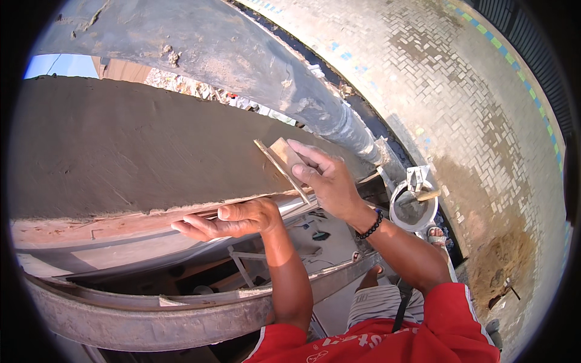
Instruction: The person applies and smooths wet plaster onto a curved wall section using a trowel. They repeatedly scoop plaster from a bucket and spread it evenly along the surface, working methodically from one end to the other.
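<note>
My right hand point(324, 181) grips a small wooden float point(279, 152) just over the right part of a band of smooth grey wet mortar point(121, 145). Along the band's lower edge runs a pinkish wooden board point(91, 227) with a rough lip. My left hand point(233, 219) lies palm up against that edge, its fingers stretched out and holding nothing I can see. The tool's underside and exactly what the left fingertips touch are hard to make out.
A rough grey beam point(200, 60) crosses above the mortar. At right, a white bucket point(431, 213) holds grey mix and a wooden-handled tool point(428, 195). A curved ledge point(151, 314) runs below my arms. A paved yard point(466, 103) lies beyond, with sand point(502, 266).
</note>
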